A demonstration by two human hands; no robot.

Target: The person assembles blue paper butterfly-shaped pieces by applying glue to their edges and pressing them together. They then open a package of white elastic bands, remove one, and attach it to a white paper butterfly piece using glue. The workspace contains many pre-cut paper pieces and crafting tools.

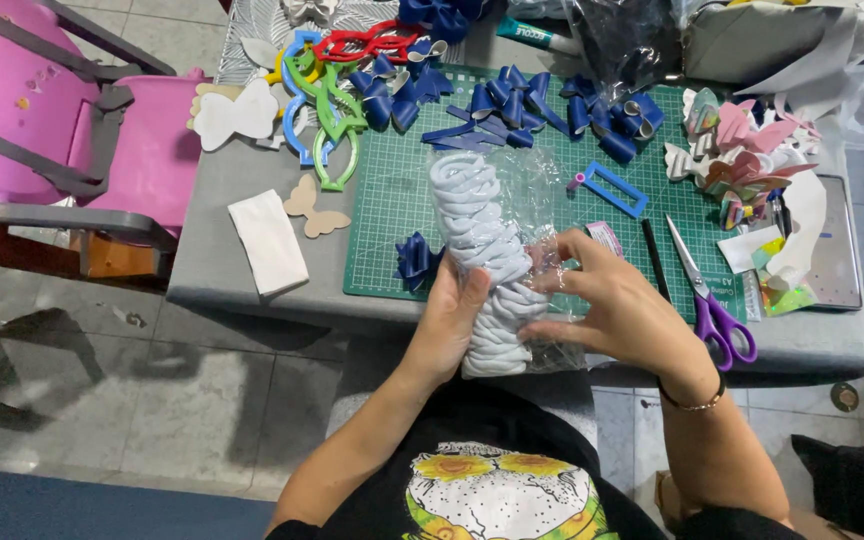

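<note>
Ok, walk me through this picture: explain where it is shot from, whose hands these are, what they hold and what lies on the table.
There is no machine here. One camera sits on a person's head and looks down, so the two bare hands are that person's own. The left hand and right hand together hold a clear plastic bag of pale grey-white ribbon loops over the near edge of a grey table. On the table lies a green cutting mat with dark blue ribbon bows, purple-handled scissors, coloured outline shapes, wooden butterfly cutouts and pastel folded paper pieces. A pink chair stands on the left.
</note>
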